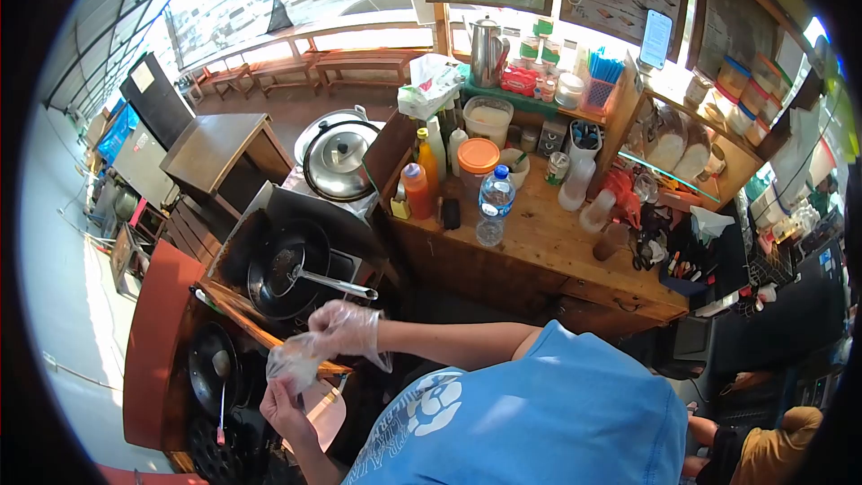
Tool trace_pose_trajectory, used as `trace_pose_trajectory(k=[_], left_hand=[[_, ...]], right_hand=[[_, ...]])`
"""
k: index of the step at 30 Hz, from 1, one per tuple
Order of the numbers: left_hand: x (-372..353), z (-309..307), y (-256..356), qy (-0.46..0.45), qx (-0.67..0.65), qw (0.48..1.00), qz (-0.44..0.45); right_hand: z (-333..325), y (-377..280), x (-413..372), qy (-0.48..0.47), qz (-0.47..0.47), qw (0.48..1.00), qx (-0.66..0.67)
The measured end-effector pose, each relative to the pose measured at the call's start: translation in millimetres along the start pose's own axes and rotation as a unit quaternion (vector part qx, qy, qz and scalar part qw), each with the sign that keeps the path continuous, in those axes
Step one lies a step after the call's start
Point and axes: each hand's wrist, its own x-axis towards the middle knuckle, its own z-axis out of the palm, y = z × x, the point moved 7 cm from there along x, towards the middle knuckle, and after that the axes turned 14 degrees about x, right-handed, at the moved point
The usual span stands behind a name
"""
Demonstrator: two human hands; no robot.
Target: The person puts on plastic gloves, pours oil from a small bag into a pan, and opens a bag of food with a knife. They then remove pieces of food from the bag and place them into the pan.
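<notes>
A clear plastic glove covers my right hand (346, 330), whose fingers are closed on the upper side of a crumpled clear plastic bag (294, 361). Below it my left hand (285, 409), bare, pinches the bag's lower edge. What the bag holds is hard to make out. Beneath the hands lies a pale pink board (325, 413). Just above my hands, a black frying pan (285, 269) rests on a stove, with a metal-handled utensil (337, 284) lying in it.
At lower left is a second dark pan (214, 368) with a ladle. A wooden counter (539, 242) carries bottles, tubs and a water bottle (496, 193). A large lidded pot (342, 160) stands behind the stove. Another person (781, 449) is at the lower right.
</notes>
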Motion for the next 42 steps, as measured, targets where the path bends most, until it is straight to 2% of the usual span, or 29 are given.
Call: trace_pose_trajectory(k=[1, 2, 3, 4, 5, 6, 8, 9, 10, 11, 13, 14, 16, 17, 19, 23, 25, 26, 28, 29, 31, 32, 33, 35, 37, 39, 40, 41, 42], left_hand=[[2, 11, 0, -0.009, -0.018, 1.000, 0.005], [4, 24, -3, -0.044, -0.022, 0.999, 0.016], [0, 47, 14, -0.087, 0.003, 0.996, 0.015], [-5, 66, 31, -0.119, 0.031, 0.992, 0.009], [9, 68, 10, -0.111, 0.093, 0.989, 0.038], [15, 82, 15, -0.173, 0.159, 0.972, 0.021], [18, 115, 49, -0.099, 0.145, 0.984, -0.001], [22, 118, 56, -0.038, 0.144, 0.987, 0.066], [18, 124, 72, 0.039, 0.155, 0.979, 0.126], [6, 133, 104, 0.056, 0.291, 0.930, 0.217], [-14, 175, 138, -0.031, 0.293, 0.861, 0.414], [-15, 190, 141, -0.019, 0.298, 0.861, 0.411], [-29, 236, 146, -0.082, 0.353, 0.799, 0.479], [-30, 243, 145, -0.075, 0.355, 0.802, 0.475], [-12, 256, 117, -0.143, 0.374, 0.876, 0.268], [-5, 272, 103, -0.141, 0.427, 0.866, 0.218], [-10, 285, 92, -0.219, 0.598, 0.724, 0.265], [-10, 285, 90, -0.217, 0.599, 0.725, 0.261], [-16, 292, 82, -0.257, 0.660, 0.635, 0.310], [-16, 291, 81, -0.254, 0.662, 0.635, 0.305], [-38, 302, 88, -0.259, 0.652, 0.527, 0.479], [-40, 299, 83, -0.257, 0.655, 0.529, 0.474], [-39, 292, 72, -0.247, 0.658, 0.553, 0.447], [-33, 276, 53, -0.233, 0.662, 0.581, 0.412], [-7, 228, 33, -0.134, 0.729, 0.642, 0.195], [0, 180, 64, 0.038, 0.617, 0.764, 0.182], [0, 164, 73, 0.070, 0.657, 0.738, 0.135], [-3, 153, 80, 0.077, 0.661, 0.736, 0.124], [-10, 134, 89, 0.154, 0.598, 0.779, 0.109]], right_hand=[[-14, -13, -7, 0.038, 0.034, 0.999, 0.002], [-31, -23, -7, 0.045, -0.035, 0.995, -0.088], [-46, -30, -7, 0.046, -0.055, 0.991, -0.114], [-62, -36, -8, 0.060, -0.077, 0.985, -0.142], [-75, -46, -12, 0.086, -0.050, 0.991, -0.089], [-90, -55, -11, 0.091, -0.095, 0.982, -0.136], [-115, -56, -11, 0.119, -0.038, 0.992, -0.008], [-122, -70, -15, 0.136, -0.060, 0.989, -0.017], [-130, -88, -20, 0.151, -0.074, 0.979, -0.117], [-142, -85, -19, 0.154, -0.089, 0.974, -0.142], [-140, -91, -26, 0.130, -0.015, 0.988, -0.081], [-142, -94, -25, 0.117, -0.014, 0.990, -0.083], [-141, -101, -28, 0.049, -0.048, 0.990, -0.123], [-146, -102, -29, 0.041, -0.044, 0.990, -0.125], [-159, -96, -26, 0.030, 0.018, 0.997, -0.074], [-168, -111, -27, 0.008, 0.065, 0.980, -0.190], [-167, -123, -20, 0.004, -0.095, 0.903, -0.418], [-167, -123, -17, -0.001, -0.094, 0.904, -0.418], [-160, -113, -8, -0.042, -0.036, 0.897, -0.438], [-156, -110, -5, -0.047, -0.036, 0.898, -0.437], [-141, -105, 3, -0.072, -0.055, 0.889, -0.448], [-131, -101, 6, -0.100, -0.060, 0.879, -0.463], [-124, -98, 10, -0.106, -0.061, 0.878, -0.462], [-100, -96, 10, -0.149, -0.136, 0.857, -0.474], [-74, -88, 11, -0.178, -0.157, 0.844, -0.482], [-45, -80, 6, -0.164, -0.194, 0.837, -0.484], [-32, -76, 2, -0.147, -0.224, 0.839, -0.474], [-22, -66, 1, -0.159, -0.224, 0.840, -0.468], [-11, -63, -3, -0.151, -0.273, 0.840, -0.444]])
